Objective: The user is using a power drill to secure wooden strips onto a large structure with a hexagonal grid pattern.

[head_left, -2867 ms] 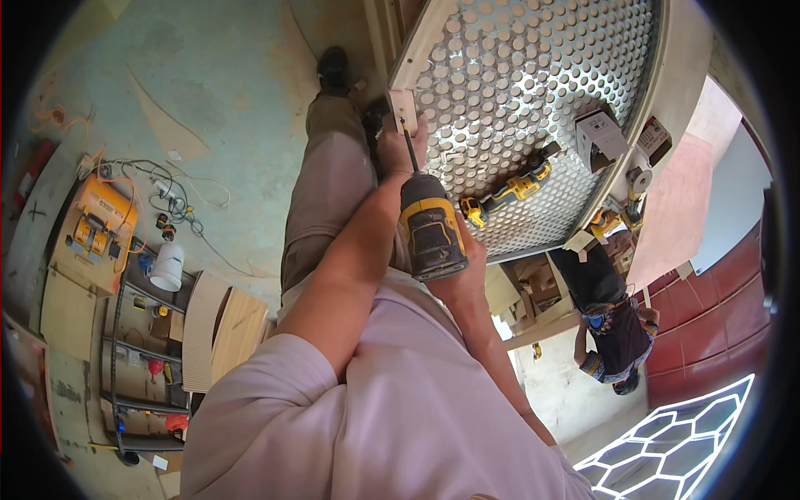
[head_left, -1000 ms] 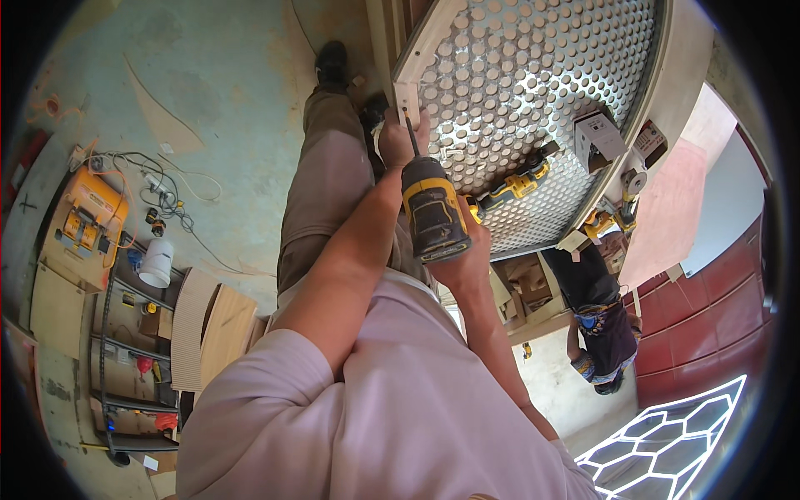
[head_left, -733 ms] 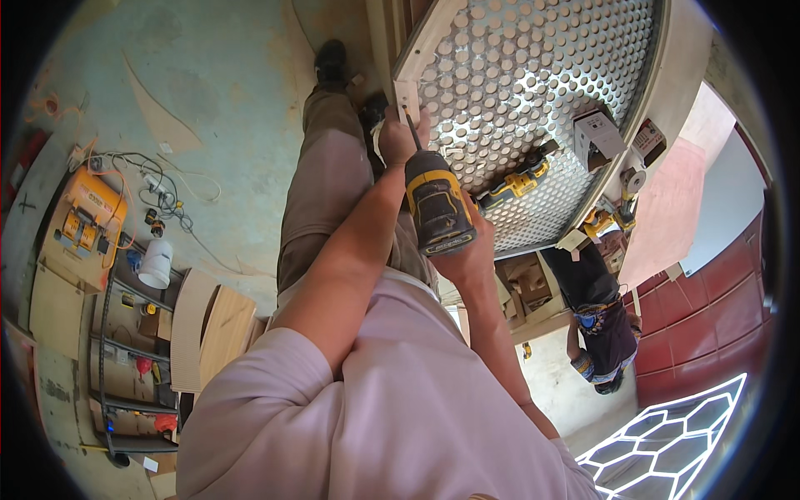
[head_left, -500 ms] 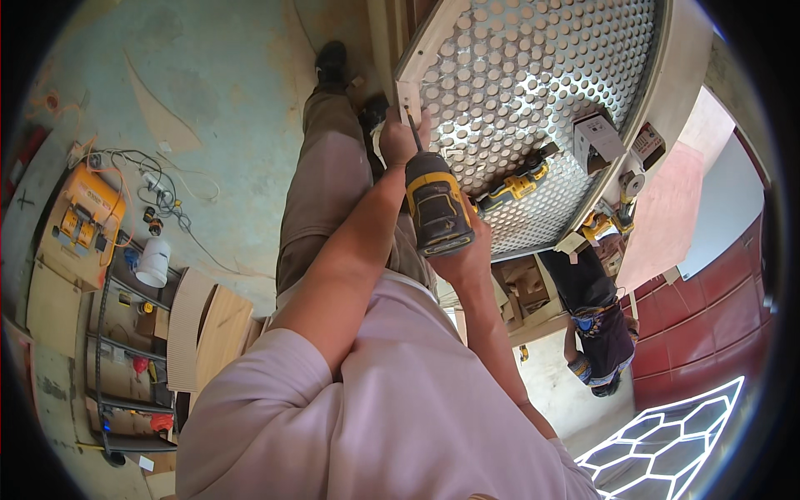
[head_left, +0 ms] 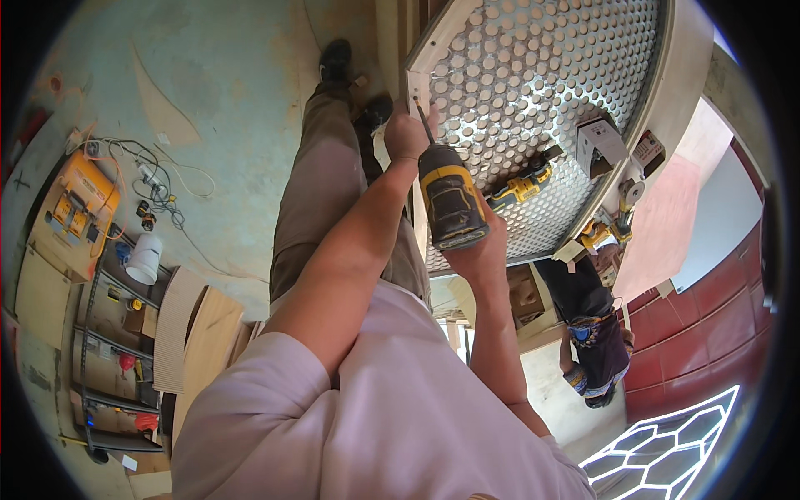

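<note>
My right hand (head_left: 487, 250) is wrapped around the grip of a black and yellow cordless drill (head_left: 450, 200). Its long thin bit (head_left: 424, 121) points away from me, with the tip at the light wooden frame (head_left: 419, 86) of a perforated metal panel (head_left: 521, 75), near a corner. Whether the tip has gone into the wood cannot be made out. Beside the bit, my left hand (head_left: 406, 137) grips the frame's edge, fingers partly hidden. A second yellow and black power tool (head_left: 521, 187) lies on the panel, right of the drill.
On the panel stands an open box (head_left: 600, 146). Past its rim are an angle grinder (head_left: 612, 225) and a pinkish board (head_left: 667, 217). Another person (head_left: 596, 333) is at the right. To the left are cables (head_left: 162, 187), an orange case (head_left: 83, 200), a white bucket (head_left: 145, 258) and shelving (head_left: 96, 333).
The drill and both hands appear slightly further right, along with the frame's corner. The bit tip stays by that corner, and both grips look the same.
</note>
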Tool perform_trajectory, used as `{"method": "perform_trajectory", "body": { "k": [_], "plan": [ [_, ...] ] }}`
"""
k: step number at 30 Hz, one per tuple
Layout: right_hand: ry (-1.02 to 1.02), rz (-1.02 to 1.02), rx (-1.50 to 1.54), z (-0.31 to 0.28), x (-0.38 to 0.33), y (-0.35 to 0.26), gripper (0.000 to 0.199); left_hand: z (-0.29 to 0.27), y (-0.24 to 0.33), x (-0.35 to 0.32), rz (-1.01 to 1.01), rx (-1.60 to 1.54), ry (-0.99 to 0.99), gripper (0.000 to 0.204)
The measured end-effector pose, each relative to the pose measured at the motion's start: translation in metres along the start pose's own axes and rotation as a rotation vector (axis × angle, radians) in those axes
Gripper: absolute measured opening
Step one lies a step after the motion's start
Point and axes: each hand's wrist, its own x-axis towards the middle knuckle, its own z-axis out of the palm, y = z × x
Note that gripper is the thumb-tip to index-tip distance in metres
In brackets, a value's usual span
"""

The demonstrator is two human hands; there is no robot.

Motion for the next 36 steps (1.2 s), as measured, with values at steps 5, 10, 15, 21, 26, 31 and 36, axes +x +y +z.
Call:
{"method": "perform_trajectory", "body": {
  "k": [5, 10, 15, 21, 26, 31, 36],
  "plan": [
    [0.071, -0.111, 0.039, -0.023, -0.023, 0.009, 0.048, 0.000, -0.006, 0.001, 0.082, -0.040, 0.042, 0.047],
    [0.323, -0.211, 0.022, -0.035, -0.003, 0.015, 0.029, -0.004, -0.005, 0.001, 0.023, -0.023, 0.010, 0.053],
    [0.558, -0.797, 0.038, -0.032, 0.066, -0.034, 0.036, -0.008, -0.008, 0.002, 0.038, -0.073, -0.079, 0.052],
    [0.486, -0.961, -0.025, 0.011, 0.116, -0.027, 0.032, -0.010, -0.002, 0.002, 0.021, -0.041, -0.104, 0.053],
    [0.691, -1.102, -0.203, 0.025, 0.176, 0.016, 0.030, -0.007, -0.005, -0.003, 0.041, -0.095, -0.046, 0.054],
    [0.634, -1.099, -0.174, 0.007, 0.141, -0.004, 0.030, -0.003, -0.017, -0.001, 0.065, -0.068, -0.011, 0.055],
    [0.658, -0.871, -0.049, 0.042, 0.150, 0.003, 0.027, -0.005, -0.010, -0.004, 0.095, -0.136, -0.076, 0.052]
  ]
}}
